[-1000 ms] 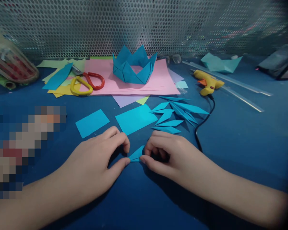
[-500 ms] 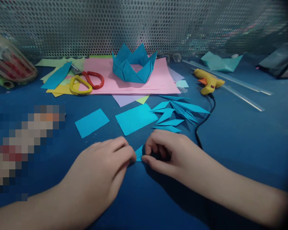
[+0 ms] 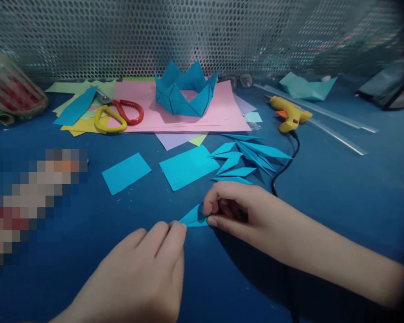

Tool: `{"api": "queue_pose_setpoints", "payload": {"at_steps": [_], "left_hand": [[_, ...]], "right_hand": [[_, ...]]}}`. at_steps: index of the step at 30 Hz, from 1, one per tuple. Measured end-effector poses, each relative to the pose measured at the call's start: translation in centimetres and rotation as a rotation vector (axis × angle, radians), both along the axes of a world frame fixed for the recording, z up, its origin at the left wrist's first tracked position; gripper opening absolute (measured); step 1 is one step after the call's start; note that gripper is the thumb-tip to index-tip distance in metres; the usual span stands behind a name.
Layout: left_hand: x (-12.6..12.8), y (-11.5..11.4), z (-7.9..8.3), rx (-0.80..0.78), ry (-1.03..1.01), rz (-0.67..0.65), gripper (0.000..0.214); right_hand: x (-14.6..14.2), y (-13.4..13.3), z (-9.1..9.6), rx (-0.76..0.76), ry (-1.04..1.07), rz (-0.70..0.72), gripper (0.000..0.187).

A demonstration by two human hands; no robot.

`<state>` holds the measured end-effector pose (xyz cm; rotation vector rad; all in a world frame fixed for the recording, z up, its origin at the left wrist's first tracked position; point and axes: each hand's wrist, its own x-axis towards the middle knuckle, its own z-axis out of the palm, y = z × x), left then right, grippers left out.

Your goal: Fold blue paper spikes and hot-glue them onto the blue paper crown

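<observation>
Between my hands, just above the blue table, is a small piece of folded blue paper (image 3: 194,216). My left hand (image 3: 148,264) pinches its left tip with thumb and forefinger. On the other end, my right hand (image 3: 239,211) grips the paper between thumb and curled fingers, which hide part of it. Beyond my hands lie two flat blue paper rectangles, a smaller one (image 3: 127,173) at left and a larger one (image 3: 188,167). Several narrow folded blue paper pieces (image 3: 252,154) are heaped just past my right hand.
A pointed blue paper ring (image 3: 185,101) stands on pink sheets (image 3: 134,123). Scissors (image 3: 111,120) lie at its left. A yellow glue gun (image 3: 291,114) with a black cord and clear sticks (image 3: 340,139) are at right. A plastic container (image 3: 13,85) stands at far left.
My left hand has moved down and slightly left along the paper to its left tip, so more of the folded paper shows. My right hand stays nearly in place.
</observation>
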<state>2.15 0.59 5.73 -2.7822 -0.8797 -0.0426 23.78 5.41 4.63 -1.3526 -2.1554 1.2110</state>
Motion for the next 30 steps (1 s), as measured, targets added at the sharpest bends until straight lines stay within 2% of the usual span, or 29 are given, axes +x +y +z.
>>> {"api": "queue_pose_setpoints", "payload": {"at_steps": [2,7,10,16,20,23,25,26,28,30], "left_hand": [[0.0,-0.1,-0.6,0.018,-0.039,0.013,0.052],[0.0,-0.5,-2.7,0.177,-0.275,0.075,0.056],[-0.2,-0.7,-3.4,0.194,-0.312,0.093,0.055],[-0.9,-1.2,-3.6,0.262,-0.345,0.133,0.044],[-0.7,-1.4,-3.6,0.251,-0.293,0.142,0.04],[-0.1,-1.5,-3.7,0.237,-0.326,0.13,0.039],[0.3,-1.5,-3.8,0.288,-0.401,0.131,0.041],[0.3,-1.6,-3.7,0.268,-0.372,0.124,0.042],[0.4,-1.7,-3.7,0.221,-0.311,0.102,0.042],[0.4,-1.7,-3.7,0.184,-0.264,0.087,0.038]], "right_hand": [[0.0,0.0,0.0,0.006,0.001,0.005,0.02],[0.2,0.2,0.1,-0.011,-0.007,0.026,0.017],[0.4,0.3,0.0,0.002,0.003,0.037,0.015],[0.4,0.2,-0.2,0.046,0.025,0.054,0.016],[0.4,-0.1,-0.1,0.059,-0.01,0.028,0.019],[0.3,-0.4,-0.2,0.16,-0.028,0.052,0.024],[0.3,-0.4,-0.4,0.247,-0.022,0.101,0.03],[0.3,-0.4,-0.5,0.28,-0.015,0.124,0.032],[0.2,-0.3,-0.8,0.327,-0.001,0.162,0.029],[0.2,-0.3,-1.1,0.375,-0.009,0.191,0.018]]}}
